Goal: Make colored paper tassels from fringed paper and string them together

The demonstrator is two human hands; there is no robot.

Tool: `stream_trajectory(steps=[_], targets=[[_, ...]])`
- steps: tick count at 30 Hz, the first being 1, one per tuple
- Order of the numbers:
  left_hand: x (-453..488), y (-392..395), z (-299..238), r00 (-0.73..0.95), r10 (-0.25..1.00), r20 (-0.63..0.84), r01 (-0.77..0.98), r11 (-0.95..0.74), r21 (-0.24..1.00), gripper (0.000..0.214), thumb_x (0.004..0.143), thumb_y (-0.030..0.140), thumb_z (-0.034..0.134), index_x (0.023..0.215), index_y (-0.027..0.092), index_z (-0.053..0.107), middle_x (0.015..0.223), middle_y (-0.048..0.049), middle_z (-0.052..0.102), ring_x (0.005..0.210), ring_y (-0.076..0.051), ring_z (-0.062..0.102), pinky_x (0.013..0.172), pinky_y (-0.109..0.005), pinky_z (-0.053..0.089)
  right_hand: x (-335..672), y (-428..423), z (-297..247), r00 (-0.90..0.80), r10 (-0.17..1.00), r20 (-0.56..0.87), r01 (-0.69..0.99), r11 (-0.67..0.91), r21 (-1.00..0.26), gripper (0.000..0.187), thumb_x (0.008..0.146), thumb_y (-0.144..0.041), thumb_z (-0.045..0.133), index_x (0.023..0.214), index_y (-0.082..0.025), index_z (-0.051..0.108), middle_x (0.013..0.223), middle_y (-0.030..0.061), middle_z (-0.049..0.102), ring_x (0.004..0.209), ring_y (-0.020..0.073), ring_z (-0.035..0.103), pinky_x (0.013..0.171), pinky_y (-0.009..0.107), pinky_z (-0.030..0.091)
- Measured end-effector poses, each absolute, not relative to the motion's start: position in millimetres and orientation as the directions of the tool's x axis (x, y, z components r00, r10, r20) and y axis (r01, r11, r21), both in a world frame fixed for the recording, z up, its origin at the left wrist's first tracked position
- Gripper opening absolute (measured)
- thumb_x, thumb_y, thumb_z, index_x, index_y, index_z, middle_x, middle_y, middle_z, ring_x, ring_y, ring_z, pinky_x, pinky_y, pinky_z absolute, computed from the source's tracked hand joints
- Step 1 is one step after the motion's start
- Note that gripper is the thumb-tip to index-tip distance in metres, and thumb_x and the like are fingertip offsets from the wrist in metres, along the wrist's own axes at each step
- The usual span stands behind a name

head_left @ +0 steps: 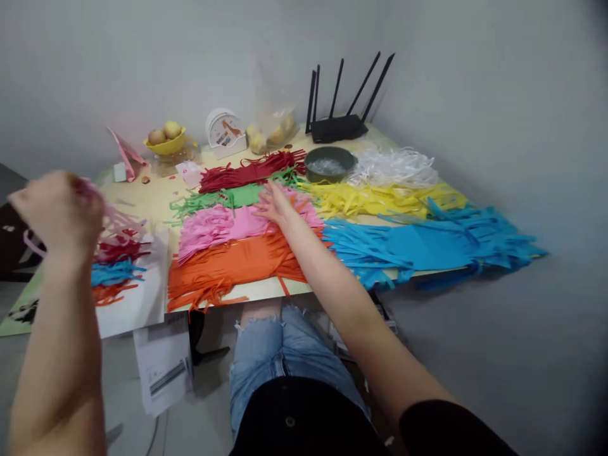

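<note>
My left hand [71,212] is closed and raised at the left, gripping pink strips [114,215] that trail below the fist. Fingers spread, my right hand [274,204] rests on or just over a pink fringed bundle [209,229]; contact is hard to judge. Around it lie a green fringed bundle [244,196], a dark red one [251,172] and an orange one [228,261]. Below my left hand, short red strips [123,248], blue strips [114,272] and orange strips [107,294] lie on a white sheet [147,301].
Yellow [375,201] and blue [427,244] fringed bundles cover the table's right side. Behind them are white strips [399,168], a dark round bowl [330,158] and a black router [339,128]. A yellow fruit bowl [166,147] and a white giraffe-print holder [225,134] stand at the back.
</note>
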State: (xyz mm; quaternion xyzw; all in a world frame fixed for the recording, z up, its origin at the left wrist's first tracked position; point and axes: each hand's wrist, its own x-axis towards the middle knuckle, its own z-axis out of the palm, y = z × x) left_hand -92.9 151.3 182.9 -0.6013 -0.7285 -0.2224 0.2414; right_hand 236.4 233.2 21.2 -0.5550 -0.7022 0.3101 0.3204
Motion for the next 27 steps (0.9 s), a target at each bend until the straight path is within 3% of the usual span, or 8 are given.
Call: stream_trajectory(steps=[3,7,10,15,19,23,25,27], targets=[[-44,132,168,0.113,0.883,0.456,0.98,-0.023,-0.197,0.022,0.085,0.02,0.049,0.1,0.016,0.064,0.098,-0.0064,0.068,0.101,-0.026,0.061,0.098,-0.045,0.039,225,202,34,-0.173,0.98,0.103,0.416,0.167,-0.894,0.05,0.11,-0.035,0.012,0.139,-0.013,0.046,0.125,0.0181,0.069,0.085,0.0113,0.073,0.079,0.025,0.057],[10,115,150,0.181,0.908,0.376,0.983,-0.152,-0.106,0.013,0.082,0.023,0.057,0.091,0.019,0.066,0.086,-0.0074,0.068,0.084,-0.026,0.062,0.078,-0.035,0.043,204,139,61,-0.236,0.889,0.393,0.098,0.424,-0.9,0.044,0.099,-0.044,0.055,0.133,-0.016,0.054,0.134,0.0129,0.066,0.121,0.017,0.066,0.1,0.029,0.053],[31,104,148,0.176,0.915,0.363,0.967,-0.23,0.112,0.012,0.078,0.024,0.063,0.089,0.02,0.067,0.075,-0.0034,0.065,0.07,-0.022,0.059,0.069,-0.03,0.041,203,106,82,-0.278,0.816,0.507,0.222,0.568,-0.793,0.062,0.084,-0.04,0.077,0.136,-0.014,0.055,0.139,0.0125,0.064,0.13,0.0215,0.059,0.112,0.033,0.044],[16,101,144,0.25,0.926,0.283,0.854,-0.349,0.386,0.018,0.079,0.036,0.067,0.073,0.02,0.062,0.059,0.0026,0.053,0.055,-0.015,0.048,0.058,-0.026,0.036,235,103,103,-0.377,0.849,0.371,0.532,0.526,-0.664,0.019,0.098,-0.021,0.055,0.106,-0.014,0.071,0.1,0.0066,0.076,0.091,0.0192,0.069,0.081,0.027,0.047],[-9,101,135,0.178,0.956,0.234,0.911,-0.25,0.329,0.028,0.074,0.047,0.075,0.076,0.021,0.065,0.072,-0.0021,0.06,0.071,-0.021,0.058,0.07,-0.032,0.048,260,107,115,-0.392,0.884,0.254,0.779,0.466,-0.419,0.019,0.095,-0.019,0.057,0.101,-0.016,0.074,0.094,0.0089,0.076,0.089,0.024,0.068,0.076,0.03,0.042],[18,87,132,0.345,0.851,0.395,0.84,-0.468,0.275,0.052,0.076,0.051,0.075,0.12,0.025,0.066,0.127,-0.0092,0.063,0.127,-0.032,0.055,0.109,-0.046,0.043,263,100,133,-0.477,0.863,0.168,0.832,0.505,-0.231,0.02,0.094,-0.018,0.055,0.098,-0.016,0.075,0.088,0.0108,0.074,0.083,0.0247,0.066,0.072,0.031,0.04],[38,83,131,0.456,0.816,0.354,0.751,-0.567,0.339,0.043,0.082,0.047,0.07,0.117,0.024,0.068,0.121,-0.0078,0.067,0.121,-0.03,0.059,0.106,-0.043,0.045,263,98,142,-0.552,0.82,0.155,0.774,0.572,-0.271,0.019,0.093,-0.017,0.055,0.093,-0.016,0.074,0.084,0.0075,0.073,0.078,0.0209,0.064,0.07,0.029,0.038],[50,86,130,0.461,0.837,0.295,0.716,-0.547,0.433,0.025,0.084,0.042,0.065,0.094,0.02,0.072,0.09,-0.0054,0.069,0.093,-0.025,0.066,0.09,-0.038,0.052,268,97,149,-0.594,0.789,0.155,0.708,0.605,-0.366,0.02,0.092,-0.015,0.054,0.089,-0.017,0.073,0.079,0.0033,0.071,0.072,0.0165,0.061,0.069,0.026,0.036]])
